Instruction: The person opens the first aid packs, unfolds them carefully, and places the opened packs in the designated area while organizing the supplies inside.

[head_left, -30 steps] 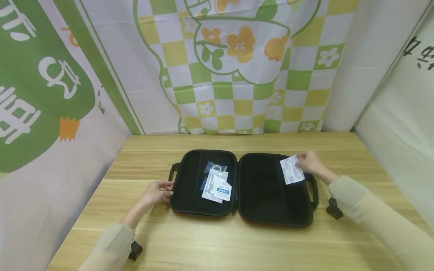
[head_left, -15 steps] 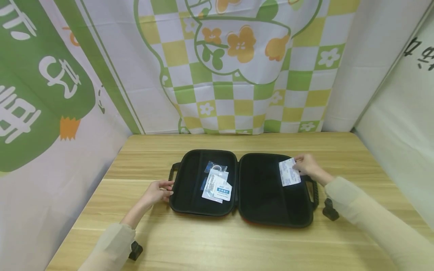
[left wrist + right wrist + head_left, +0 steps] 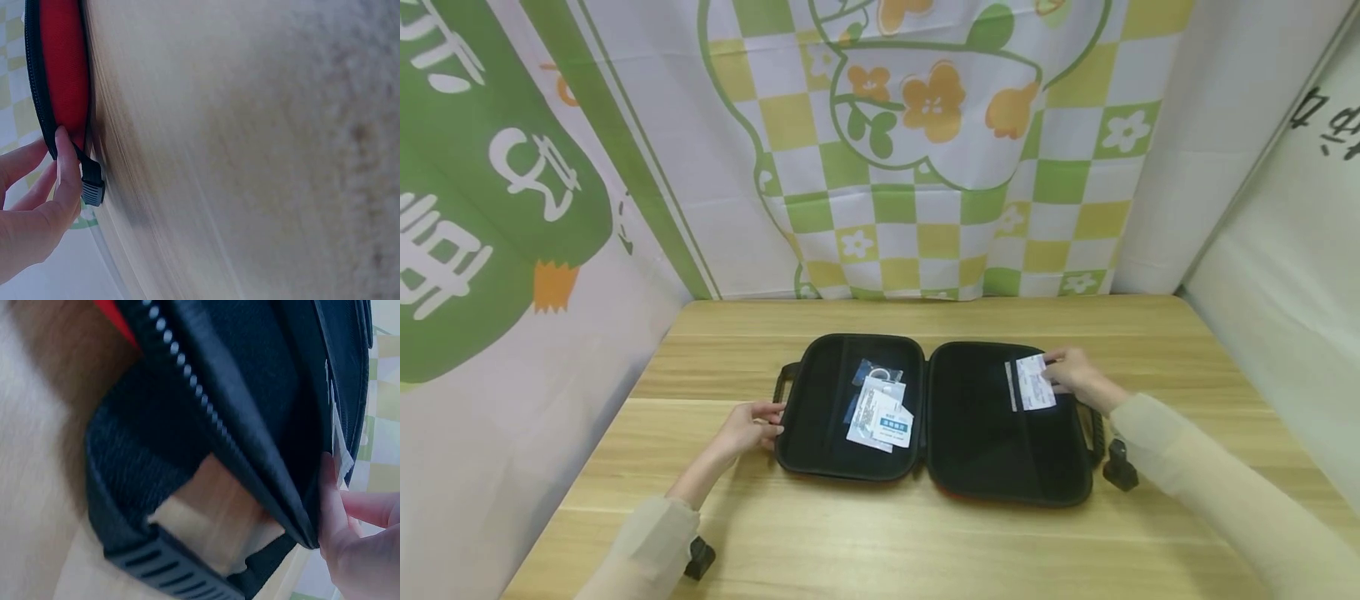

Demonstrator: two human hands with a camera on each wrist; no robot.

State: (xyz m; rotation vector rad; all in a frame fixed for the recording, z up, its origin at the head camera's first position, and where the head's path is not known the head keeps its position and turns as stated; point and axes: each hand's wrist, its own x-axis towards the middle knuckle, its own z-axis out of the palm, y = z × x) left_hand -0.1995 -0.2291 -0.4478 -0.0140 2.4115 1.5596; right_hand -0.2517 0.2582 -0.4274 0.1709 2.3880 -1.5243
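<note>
An open zip case, black inside with a red shell, lies spread flat on the wooden table. At its left edge, my left hand pinches the rim; the left wrist view shows the thumb on the red shell and fingers on the other side. My right hand pinches a flat white packet with faint blue print over the right half. A dark strap crosses the packet, and a thin strip of it shows left of the strap. From the right wrist, the packet is seen nearly edge-on.
In the case's left half lie several sachets, including a white one with a blue label and a clear bag with a white ring. A handle sticks out at the right end. A patterned curtain hangs behind the table.
My right hand has moved left and slightly down with the packet, whose left part has passed under the strap. My left hand stays on the rim.
</note>
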